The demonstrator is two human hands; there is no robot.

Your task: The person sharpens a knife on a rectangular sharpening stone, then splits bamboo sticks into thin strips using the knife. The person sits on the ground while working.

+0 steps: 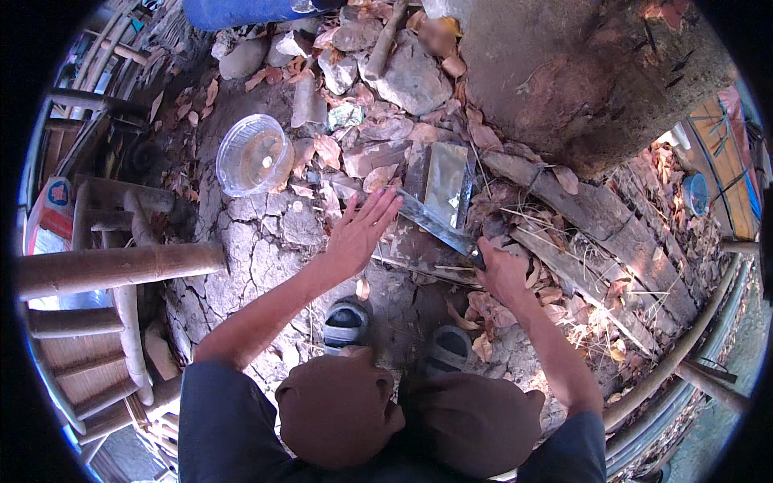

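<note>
My right hand [505,274] is wrapped round the dark handle of a large knife [439,225]. The wide grey blade slants up and to the left from that fist. At the tip end lies my left hand [366,221], its fingers stretched out and touching the blade. Just beyond the knife sits a flat rectangular sharpening stone [445,179], pale on top, apparently resting on a darker block. A see-through plastic tub [255,155] holding brownish water stands to the left of it, with a small pale spot inside.
A large boulder [580,72] fills the far right. Weathered planks [596,209] lie among dry leaves on the right. Bamboo rails [121,270] jut in from the left. Stones [407,80] and a blue container [250,12] lie at the far side. Sandals [346,324] are near my knees.
</note>
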